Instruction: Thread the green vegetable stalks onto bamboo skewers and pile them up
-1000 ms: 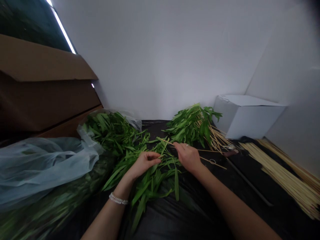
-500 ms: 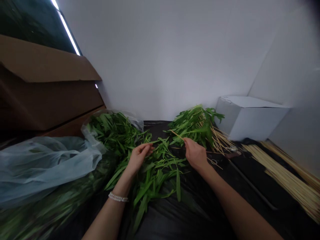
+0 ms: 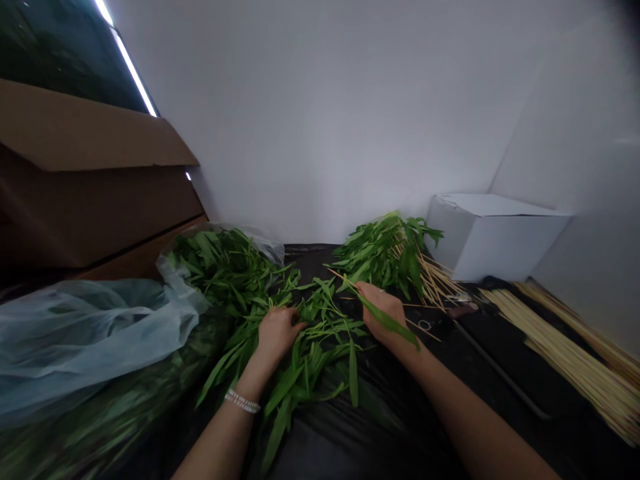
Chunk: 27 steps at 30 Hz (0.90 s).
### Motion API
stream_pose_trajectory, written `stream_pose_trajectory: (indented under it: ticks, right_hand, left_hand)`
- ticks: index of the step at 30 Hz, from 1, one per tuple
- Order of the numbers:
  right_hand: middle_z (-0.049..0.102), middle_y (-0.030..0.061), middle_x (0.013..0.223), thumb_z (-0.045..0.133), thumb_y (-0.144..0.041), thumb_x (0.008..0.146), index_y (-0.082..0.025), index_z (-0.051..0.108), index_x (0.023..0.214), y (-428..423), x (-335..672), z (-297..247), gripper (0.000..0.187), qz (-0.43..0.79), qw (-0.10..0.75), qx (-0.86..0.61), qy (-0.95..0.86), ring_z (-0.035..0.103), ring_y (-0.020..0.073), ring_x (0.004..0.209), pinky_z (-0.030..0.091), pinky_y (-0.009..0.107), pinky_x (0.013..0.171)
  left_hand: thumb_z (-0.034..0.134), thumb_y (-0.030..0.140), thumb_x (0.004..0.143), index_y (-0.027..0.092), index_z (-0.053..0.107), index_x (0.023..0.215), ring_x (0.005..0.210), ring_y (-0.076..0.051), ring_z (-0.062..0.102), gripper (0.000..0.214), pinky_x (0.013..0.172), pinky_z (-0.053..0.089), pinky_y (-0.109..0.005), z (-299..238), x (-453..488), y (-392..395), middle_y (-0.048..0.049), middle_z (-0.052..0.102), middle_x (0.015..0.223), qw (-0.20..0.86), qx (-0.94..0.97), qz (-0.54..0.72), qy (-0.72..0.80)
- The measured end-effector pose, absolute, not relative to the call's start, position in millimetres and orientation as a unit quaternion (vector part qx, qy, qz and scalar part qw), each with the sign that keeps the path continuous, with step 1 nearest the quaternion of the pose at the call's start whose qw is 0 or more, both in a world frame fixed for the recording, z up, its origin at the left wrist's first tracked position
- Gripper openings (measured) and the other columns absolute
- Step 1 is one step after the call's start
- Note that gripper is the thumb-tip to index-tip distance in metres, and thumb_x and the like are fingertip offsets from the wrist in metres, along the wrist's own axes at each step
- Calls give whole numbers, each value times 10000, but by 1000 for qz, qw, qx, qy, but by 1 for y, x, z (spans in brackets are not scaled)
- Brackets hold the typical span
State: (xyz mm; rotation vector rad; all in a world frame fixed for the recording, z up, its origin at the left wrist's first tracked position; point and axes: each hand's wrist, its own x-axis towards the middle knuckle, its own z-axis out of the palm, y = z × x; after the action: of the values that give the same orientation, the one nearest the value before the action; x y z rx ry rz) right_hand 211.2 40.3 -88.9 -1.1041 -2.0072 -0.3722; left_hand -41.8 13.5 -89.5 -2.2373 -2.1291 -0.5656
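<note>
My left hand (image 3: 276, 331) rests knuckles-up on a loose heap of long green leafy stalks (image 3: 310, 347) spread on black plastic sheeting; its fingers curl down into the leaves. My right hand (image 3: 384, 308) is closed around a thin bamboo skewer (image 3: 340, 276) that points up and left, with one long green leaf (image 3: 393, 323) threaded on it and trailing across my wrist. A pearl bracelet (image 3: 243, 402) circles my left wrist.
A pile of skewered greens (image 3: 390, 253) lies behind my right hand. A pale plastic bag of greens (image 3: 90, 333) fills the left, brown cardboard boxes (image 3: 90, 180) above it. A white box (image 3: 493, 233) and bare bamboo skewers (image 3: 565, 353) lie at the right. Small scissors (image 3: 425, 325) sit close by.
My left hand dropped from a raised pinch down into the leaf heap. My right hand drew slightly nearer, and a long leaf now hangs from its skewer.
</note>
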Motion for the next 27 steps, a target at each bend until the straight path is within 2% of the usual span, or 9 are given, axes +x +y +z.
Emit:
stream_pose_trajectory:
  ticks: [2, 5, 9, 14, 17, 20, 23, 27]
  right_hand:
    - [666, 50, 806, 348, -165, 968, -161, 614, 1034, 41, 211, -90, 275, -155, 398, -435, -793, 611, 129, 757, 401, 208, 695]
    - [667, 42, 794, 360, -177, 969, -159, 619, 1031, 44, 210, -93, 267, -181, 405, -433, -785, 608, 118, 728, 393, 203, 667]
    - [671, 39, 800, 371, -171, 962, -154, 612, 1056, 46, 209, -96, 259, -199, 413, -429, -778, 608, 115, 717, 393, 207, 648]
    - [662, 38, 786, 363, -161, 959, -145, 610, 1046, 43, 207, -93, 262, -193, 405, -411, -793, 605, 119, 697, 401, 217, 651]
    - [660, 54, 807, 364, -143, 947, -123, 595, 1085, 40, 206, -91, 270, -196, 393, -391, -809, 610, 132, 722, 409, 226, 668]
    - [657, 57, 808, 367, -130, 932, -124, 588, 1098, 38, 205, -91, 276, -193, 382, -384, -818, 606, 144, 730, 411, 241, 669]
    - [656, 61, 828, 374, -114, 917, -122, 578, 1116, 35, 204, -90, 285, -187, 373, -370, -830, 600, 152, 746, 416, 251, 681]
    - [654, 73, 865, 388, -106, 911, -108, 566, 1143, 31, 201, -90, 292, -178, 374, -353, -839, 596, 156, 778, 419, 256, 700]
  left_hand:
    - [648, 232, 714, 219, 670, 713, 819, -254, 571, 25, 710, 390, -322, -90, -42, 15, -66, 647, 753, -16, -719, -184, -670]
    - [617, 161, 693, 219, 662, 737, 816, -220, 575, 87, 760, 405, -317, -88, -39, 18, -38, 651, 786, -65, -718, -272, -638]
    - [667, 240, 708, 209, 655, 767, 779, -186, 592, 67, 772, 438, -296, -80, -31, 17, -18, 669, 792, -183, -654, -481, -555]
    - [827, 297, 568, 178, 665, 779, 657, -128, 591, 292, 681, 461, -248, -73, -27, 16, 11, 660, 690, -374, -509, -603, -487]
    - [864, 288, 524, 171, 680, 787, 678, -109, 620, 342, 689, 482, -225, -73, -29, 19, 1, 696, 724, -499, -392, -642, -431]
    - [868, 192, 526, 165, 710, 840, 742, -94, 646, 352, 725, 500, -189, -72, -31, 19, -28, 731, 836, -583, -323, -642, -378]
    - [823, 104, 583, 159, 727, 908, 781, -87, 655, 343, 742, 511, -169, -69, -31, 17, -51, 733, 952, -616, -312, -627, -361]
    - [820, 117, 594, 145, 732, 847, 780, -105, 660, 269, 770, 513, -190, -69, -31, 15, -48, 735, 865, -600, -322, -622, -385]
